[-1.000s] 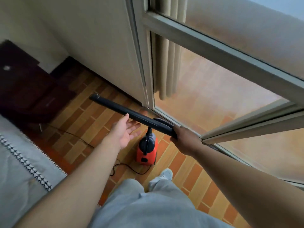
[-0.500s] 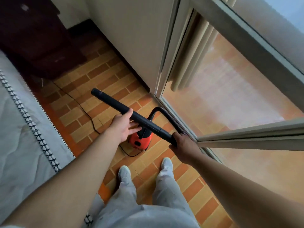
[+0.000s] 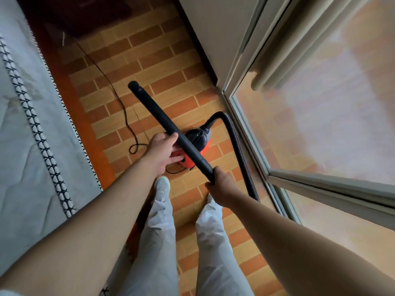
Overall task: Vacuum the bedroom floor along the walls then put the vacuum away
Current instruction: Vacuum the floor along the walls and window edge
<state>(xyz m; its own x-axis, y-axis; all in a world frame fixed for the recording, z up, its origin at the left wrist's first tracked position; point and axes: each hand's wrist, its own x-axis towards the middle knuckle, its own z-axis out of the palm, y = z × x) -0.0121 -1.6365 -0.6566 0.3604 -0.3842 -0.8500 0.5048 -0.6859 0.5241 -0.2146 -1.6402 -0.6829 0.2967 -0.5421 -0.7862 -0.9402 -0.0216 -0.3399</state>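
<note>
A small red and black vacuum [image 3: 197, 138] sits on the brick-patterned floor [image 3: 149, 60] just ahead of my feet. Its ribbed black hose [image 3: 239, 150] loops right, along the window frame. A long black tube [image 3: 156, 112] slants from the lower right up to the left, its open end held above the floor. My right hand [image 3: 221, 189] grips the tube's lower end. My left hand [image 3: 163, 149] holds the tube near its middle, thumb over the top, fingers under it.
A mattress [image 3: 23, 129] with a black-and-white trim runs along the left. The vacuum's power cord [image 3: 121, 103] trails over the floor toward dark furniture [image 3: 70, 13] at the top. A wall with dark skirting [image 3: 198, 48], a window frame [image 3: 252, 133] and a curtain [image 3: 284, 52] stand on the right.
The view has tilted down toward the floor and my legs. My left hand, open and off the tube one second ago, now holds the tube's middle. My right hand has kept its grip.
</note>
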